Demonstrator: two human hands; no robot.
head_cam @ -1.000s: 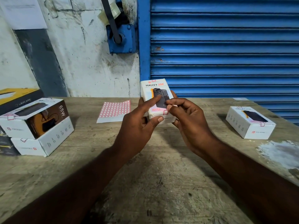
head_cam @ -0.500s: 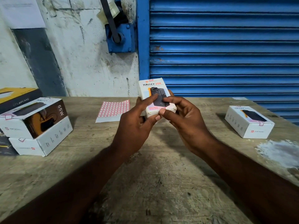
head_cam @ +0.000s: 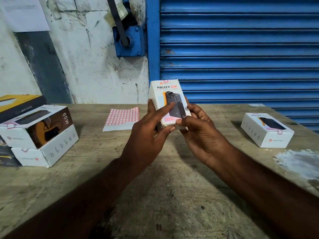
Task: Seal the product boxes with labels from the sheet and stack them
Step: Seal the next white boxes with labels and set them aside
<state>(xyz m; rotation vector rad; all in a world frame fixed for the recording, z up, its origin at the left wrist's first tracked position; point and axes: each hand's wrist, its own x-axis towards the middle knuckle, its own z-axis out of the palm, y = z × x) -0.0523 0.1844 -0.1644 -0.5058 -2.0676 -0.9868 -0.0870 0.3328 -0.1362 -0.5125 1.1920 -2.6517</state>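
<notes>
One white HALLEY 20K box (head_cam: pixel 166 91), upright.

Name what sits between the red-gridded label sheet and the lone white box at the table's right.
Head view: the left hand and right hand gripping an upright white Halley 20K box; otherwise bare wooden tabletop.

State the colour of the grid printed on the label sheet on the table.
Red outlines on the white label sheet, shown best in the head view.

white halley box (head_cam: pixel 165 91) held upright; red-grid label sheet (head_cam: pixel 121 118) lies flat beyond it.
</notes>
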